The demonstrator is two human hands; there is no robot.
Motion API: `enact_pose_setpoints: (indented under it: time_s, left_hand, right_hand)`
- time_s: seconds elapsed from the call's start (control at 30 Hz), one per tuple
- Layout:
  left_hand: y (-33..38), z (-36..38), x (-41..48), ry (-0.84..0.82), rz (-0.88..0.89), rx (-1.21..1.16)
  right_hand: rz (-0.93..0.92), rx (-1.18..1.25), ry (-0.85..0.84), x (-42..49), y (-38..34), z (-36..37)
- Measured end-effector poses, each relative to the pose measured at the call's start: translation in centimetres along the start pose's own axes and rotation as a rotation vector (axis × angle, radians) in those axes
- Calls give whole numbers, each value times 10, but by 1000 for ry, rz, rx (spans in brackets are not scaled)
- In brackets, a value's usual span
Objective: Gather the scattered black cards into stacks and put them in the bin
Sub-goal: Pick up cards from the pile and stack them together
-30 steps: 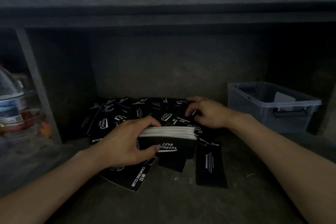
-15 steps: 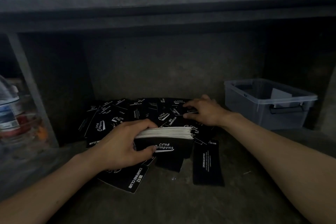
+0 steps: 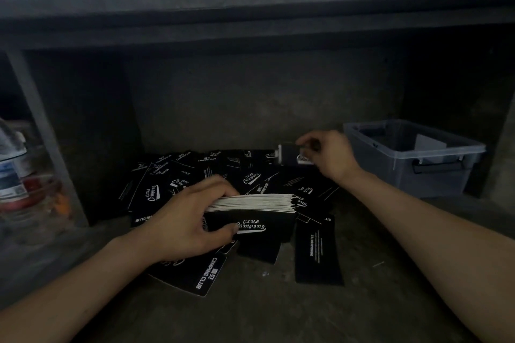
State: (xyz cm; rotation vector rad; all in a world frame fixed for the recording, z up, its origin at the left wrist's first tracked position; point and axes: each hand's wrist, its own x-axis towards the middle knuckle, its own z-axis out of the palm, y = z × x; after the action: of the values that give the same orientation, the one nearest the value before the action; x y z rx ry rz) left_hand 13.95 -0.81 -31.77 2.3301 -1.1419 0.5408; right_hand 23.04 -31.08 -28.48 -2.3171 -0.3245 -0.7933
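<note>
Several black cards with white "Camping Club" print lie scattered on the dark shelf floor. My left hand grips a thick stack of cards on edge, fingers over the white edges and thumb on the front face. My right hand is raised above the back of the pile and pinches a single black card. The clear plastic bin stands at the right, just beyond my right hand, with a pale sheet inside.
A dark shelf wall closes the back and a ledge hangs overhead. At the far left a post separates off a water bottle. Loose cards lie near the front.
My right hand has lifted off the pile, up and to the right toward the bin, with one card pinched in it. My left hand still holds the stack in place.
</note>
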Motion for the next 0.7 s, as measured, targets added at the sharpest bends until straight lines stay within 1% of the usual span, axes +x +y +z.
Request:
enact_pose_setpoints:
  time_s: [0.03, 0.07, 0.1, 0.13, 0.2, 0.23, 0.27, 0.3, 0.33, 0.37, 0.4, 0.43, 0.47, 0.5, 0.53, 0.57, 0.63, 0.7]
  left_hand:
    - [-1, -1, 0, 6, -13, 15]
    - [-1, -1, -1, 13, -37, 28]
    - [-2, -2, -1, 21, -63, 33]
    - [-2, -2, -1, 28, -86, 27]
    - [0, -1, 0, 22, -121, -16]
    - [1, 0, 0, 12, -129, -52]
    - [2, 0, 0, 0, -119, -87]
    - [3, 1, 0, -6, -95, -100]
    - [4, 1, 0, -4, -65, -92]
    - [5, 1, 0, 0, -43, -85]
    - [5, 0, 0, 1, -30, -84]
    - [5, 0, 0, -2, -21, -76]
    - [5, -1, 0, -4, -12, -53]
    - [5, -2, 0, -7, -5, -20]
    - [5, -3, 0, -11, -2, 17]
    - [4, -4, 0, -15, -1, 51]
    - [2, -3, -1, -12, 4, 90]
    - [1, -2, -2, -1, 7, 89]
  right_hand:
    - [3, 117, 32, 1, -11, -8]
    - [13, 253, -13, 0, -23, -16]
    - [23, 365, -131, -2, -35, -24]
    - [29, 420, -299, -8, -45, -29]
    - [54, 423, -653, -24, -60, -31]
    - [78, 450, -783, -30, -63, -30]
    - [120, 506, -850, -33, -64, -28]
    - [180, 568, -846, -33, -63, -28]
    - [237, 597, -788, -32, -62, -28]
    - [254, 536, -701, -29, -58, -29]
    - [226, 365, -630, -27, -53, -30]
    - [175, 113, -615, -26, -49, -31]
    - [138, -123, -648, -27, -47, -30]
    - [127, -267, -701, -29, -45, -27]
    - [146, -294, -725, -30, -43, -23]
    - [177, -252, -699, -30, -42, -22]
    - [217, -116, -570, -26, -42, -24]
    - [240, 95, -449, -22, -43, -31]
